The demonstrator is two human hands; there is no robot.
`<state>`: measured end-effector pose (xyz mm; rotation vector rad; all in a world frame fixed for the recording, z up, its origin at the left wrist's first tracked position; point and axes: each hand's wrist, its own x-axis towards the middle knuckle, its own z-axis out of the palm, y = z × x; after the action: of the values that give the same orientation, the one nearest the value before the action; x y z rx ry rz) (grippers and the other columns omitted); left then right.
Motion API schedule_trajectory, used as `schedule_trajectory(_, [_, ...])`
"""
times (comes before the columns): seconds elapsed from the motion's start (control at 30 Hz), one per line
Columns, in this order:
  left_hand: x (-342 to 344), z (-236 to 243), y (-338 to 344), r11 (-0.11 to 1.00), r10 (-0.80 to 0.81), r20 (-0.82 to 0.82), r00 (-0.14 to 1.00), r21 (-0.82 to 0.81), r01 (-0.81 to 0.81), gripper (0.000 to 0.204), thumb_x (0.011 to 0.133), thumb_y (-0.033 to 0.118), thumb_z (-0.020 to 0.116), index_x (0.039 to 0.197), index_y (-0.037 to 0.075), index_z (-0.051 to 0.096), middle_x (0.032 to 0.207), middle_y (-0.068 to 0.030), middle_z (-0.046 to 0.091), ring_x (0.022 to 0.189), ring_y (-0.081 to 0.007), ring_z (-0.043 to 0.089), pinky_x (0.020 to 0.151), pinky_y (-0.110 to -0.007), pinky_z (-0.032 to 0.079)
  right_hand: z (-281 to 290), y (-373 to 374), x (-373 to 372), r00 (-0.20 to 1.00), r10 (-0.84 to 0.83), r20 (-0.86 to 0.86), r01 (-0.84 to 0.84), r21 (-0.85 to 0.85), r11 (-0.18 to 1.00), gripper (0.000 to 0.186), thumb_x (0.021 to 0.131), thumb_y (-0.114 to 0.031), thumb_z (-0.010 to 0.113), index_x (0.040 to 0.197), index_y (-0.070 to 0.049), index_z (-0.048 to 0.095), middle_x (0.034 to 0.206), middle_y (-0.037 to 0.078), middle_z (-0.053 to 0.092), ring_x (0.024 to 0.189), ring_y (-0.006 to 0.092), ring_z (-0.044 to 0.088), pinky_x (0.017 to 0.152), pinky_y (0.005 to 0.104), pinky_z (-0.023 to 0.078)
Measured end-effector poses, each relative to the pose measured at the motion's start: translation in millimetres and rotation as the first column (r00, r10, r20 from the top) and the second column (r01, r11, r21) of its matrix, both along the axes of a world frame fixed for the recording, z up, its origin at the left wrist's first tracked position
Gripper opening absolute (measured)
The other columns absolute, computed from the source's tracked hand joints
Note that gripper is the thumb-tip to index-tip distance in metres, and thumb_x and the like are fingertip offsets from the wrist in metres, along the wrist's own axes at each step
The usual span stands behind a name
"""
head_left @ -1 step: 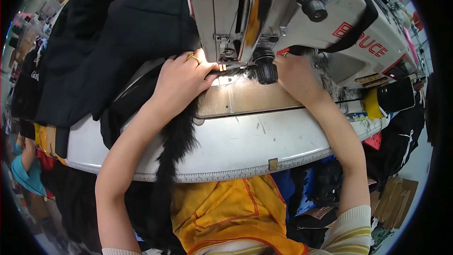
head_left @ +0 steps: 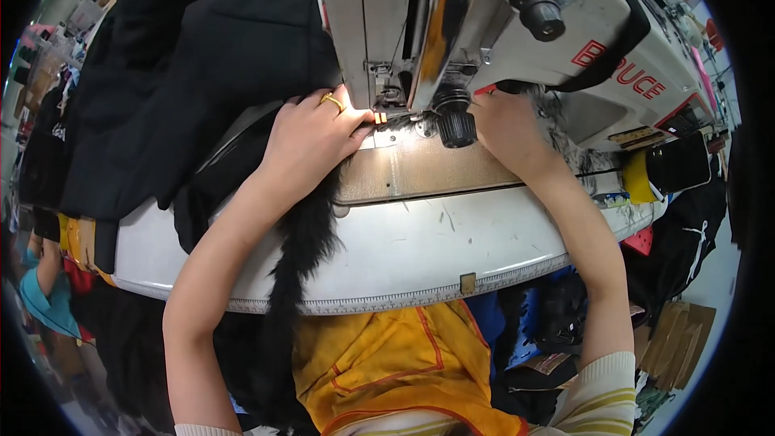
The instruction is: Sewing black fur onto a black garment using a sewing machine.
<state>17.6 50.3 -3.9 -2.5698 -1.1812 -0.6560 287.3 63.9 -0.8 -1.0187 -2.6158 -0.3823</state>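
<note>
Left hand (head_left: pixel 307 145): grip is nearly closed, thumb and index drawn together just left of the lit stitching area on the sewing machine (head_left: pixel 349 32), and looks to have hold of the black fur strip (head_left: pixel 309 230). Right hand (head_left: pixel 517 133): on the other side, fingertips hidden behind the black knob (head_left: pixel 456 125) and machine head; can't tell how open its grip is or if it has hold of anything.

Fur strip location: a tuft shows at the stitching area, the rest passes under the left hand, crosses the white surface (head_left: pixel 420 246) and hangs over the ruler-marked edge (head_left: pixel 387 303) toward the lap. Long axis is near vertical in view, slanting up and right to the machine. So the bulk lies below the left grip, toward the body. Left hand is the nearer one; the right is well apart from the hanging length.

Black fabric (head_left: pixel 234 56) is piled beyond and left of the left hand.
</note>
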Motion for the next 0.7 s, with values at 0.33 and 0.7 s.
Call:
schedule_trajectory(0.33, [-0.6, 6.0, -4.7, 0.970, -0.168, -0.055, 0.984, 0.170, 0.175, 0.018, 0.071, 0.009, 0.061, 0.088, 0.007, 0.064, 0.075, -0.0005, 0.057, 0.085, -0.0159, 0.056, 0.071, -0.028, 0.046, -3.6, -2.1, 6.3, 0.999, -0.045, 0.004, 0.045, 0.065, 0.997, 0.028, 0.075, -0.014, 0.058, 0.102, -0.018, 0.064, 0.094, 0.001, 0.062, 0.070, 0.0188, 0.061, 0.064, 0.0298, 0.051])
schedule_trajectory(0.7, [-0.5, 1.5, 0.1, 0.976, -0.123, -0.038, 0.992, 0.176, 0.127, 0.020, 0.069, 0.013, 0.062, 0.089, 0.013, 0.065, 0.079, -0.0022, 0.058, 0.091, -0.0173, 0.057, 0.077, -0.031, 0.046, 4.1, 8.8, -5.7, 0.985, -0.172, 0.011, 0.164, 0.238, 0.957, 0.020, 0.072, -0.009, 0.059, 0.090, -0.011, 0.066, 0.090, 0.004, 0.061, 0.090, 0.0246, 0.060, 0.075, 0.0381, 0.048])
